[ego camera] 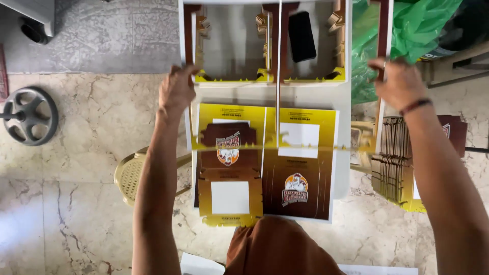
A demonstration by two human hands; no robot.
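My left hand (175, 90) grips the left brown edge of a large die-cut cardboard frame (188, 35), and my right hand (402, 84) grips its right brown edge. The frame is lifted above a white table (342, 168); its cut-out openings show the table through them, and its thin yellow near strip crosses the middle of the view. Under it lie two flat yellow and brown printed carton blanks (298, 168) side by side. A black phone (302, 35) rests on the table at the far end, seen through the frame.
A stack of similar carton blanks (392, 163) stands on edge at the right. A green plastic bag (417, 25) is at the top right. A yellow plastic chair (130, 173) and a grey wheel (29, 115) are on the marble floor at the left.
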